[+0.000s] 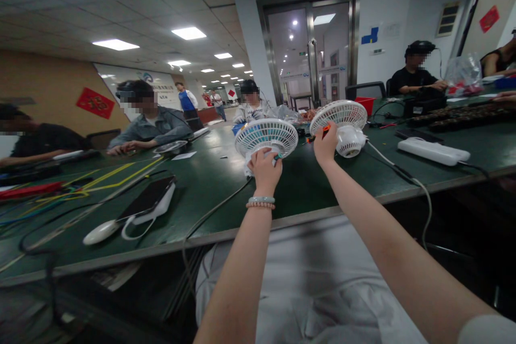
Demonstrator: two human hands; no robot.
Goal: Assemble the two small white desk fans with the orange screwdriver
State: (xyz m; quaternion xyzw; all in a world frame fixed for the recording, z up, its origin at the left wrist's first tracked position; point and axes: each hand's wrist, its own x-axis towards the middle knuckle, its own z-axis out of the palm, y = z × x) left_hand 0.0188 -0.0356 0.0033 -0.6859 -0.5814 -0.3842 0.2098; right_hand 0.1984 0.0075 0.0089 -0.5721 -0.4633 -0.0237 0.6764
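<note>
Two small white electric fans with round slatted guards are on the green table. My left hand [266,169] grips the left fan [266,137] at the hub behind its guard, fingers bent around it. A small teal bit shows beside the thumb; what it is I cannot tell. My right hand [325,145] is closed on an orange-and-black tool [326,130] whose exact kind is partly hidden by the fingers. It is at the left edge of the right fan [341,118]; whether it touches the guard is unclear. That fan's rounded white motor housing faces me.
A phone [147,196] rests on a white stand at left, near yellow wires [116,177]. A white power strip [433,151] lies at right. The fan cables [403,172] hang over the front edge of the table [306,215]. Several people sit around the table.
</note>
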